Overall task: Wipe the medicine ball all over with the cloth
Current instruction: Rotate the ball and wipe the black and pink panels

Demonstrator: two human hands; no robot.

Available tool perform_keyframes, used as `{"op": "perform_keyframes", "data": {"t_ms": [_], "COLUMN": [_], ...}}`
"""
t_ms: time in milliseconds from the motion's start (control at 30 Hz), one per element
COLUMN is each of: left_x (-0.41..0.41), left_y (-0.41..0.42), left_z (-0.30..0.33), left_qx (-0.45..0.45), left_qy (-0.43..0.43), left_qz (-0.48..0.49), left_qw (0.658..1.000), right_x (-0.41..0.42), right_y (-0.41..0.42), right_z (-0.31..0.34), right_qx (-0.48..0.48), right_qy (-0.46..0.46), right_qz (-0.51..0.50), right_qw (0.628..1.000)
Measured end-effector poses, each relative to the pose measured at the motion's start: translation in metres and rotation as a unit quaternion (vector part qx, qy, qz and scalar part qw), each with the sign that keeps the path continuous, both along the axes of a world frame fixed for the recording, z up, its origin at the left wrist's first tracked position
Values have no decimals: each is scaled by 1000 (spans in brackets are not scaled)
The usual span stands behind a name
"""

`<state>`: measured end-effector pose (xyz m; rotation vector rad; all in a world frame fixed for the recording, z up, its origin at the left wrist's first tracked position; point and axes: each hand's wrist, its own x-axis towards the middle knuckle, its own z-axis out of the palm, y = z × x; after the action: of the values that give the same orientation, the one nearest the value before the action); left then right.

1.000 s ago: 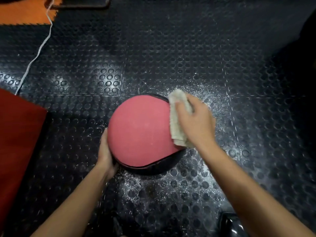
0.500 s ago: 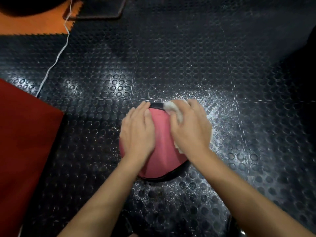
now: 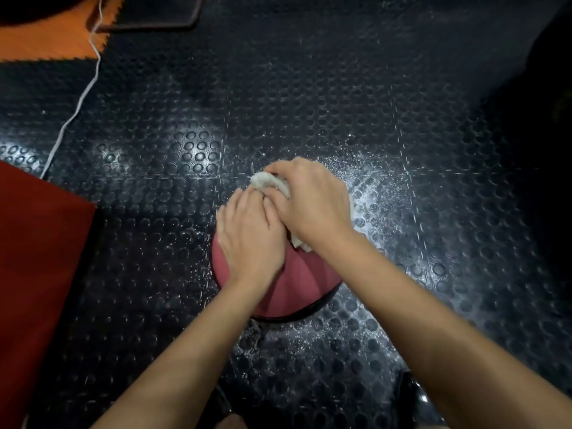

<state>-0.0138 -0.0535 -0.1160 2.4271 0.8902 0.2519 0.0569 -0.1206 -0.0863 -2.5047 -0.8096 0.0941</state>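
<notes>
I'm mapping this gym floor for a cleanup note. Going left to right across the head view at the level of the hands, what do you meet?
Red mat → left hand, resting flat on the pink medicine ball → right hand, gripping the white cloth → white powder scattered on the black studded floor.

L hand [image 3: 250, 233], a sec ago cupping the near-left side of the round pink rubber medicine ball [image 3: 297, 286], now lies flat on top. R hand [image 3: 312, 202] took the white terry cloth [image 3: 272, 182] from the right side over to the far edge; fingertips of both hands now touch.
</notes>
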Motion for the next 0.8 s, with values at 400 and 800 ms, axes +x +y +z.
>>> {"op": "perform_keyframes", "data": {"t_ms": [400, 800], "left_x": [-1, 4], "left_y": [19, 1], "left_z": [9, 1], "left_qx": [88, 168], "left_qy": [58, 72], "left_qz": [-179, -93], "left_qw": [978, 979], "right_x": [-31, -7], "right_y": [-37, -19], "right_z": [-45, -45], "right_qx": [224, 112], "right_qy": [81, 80], "right_qz": [-163, -191], "right_qw": [958, 972]}}
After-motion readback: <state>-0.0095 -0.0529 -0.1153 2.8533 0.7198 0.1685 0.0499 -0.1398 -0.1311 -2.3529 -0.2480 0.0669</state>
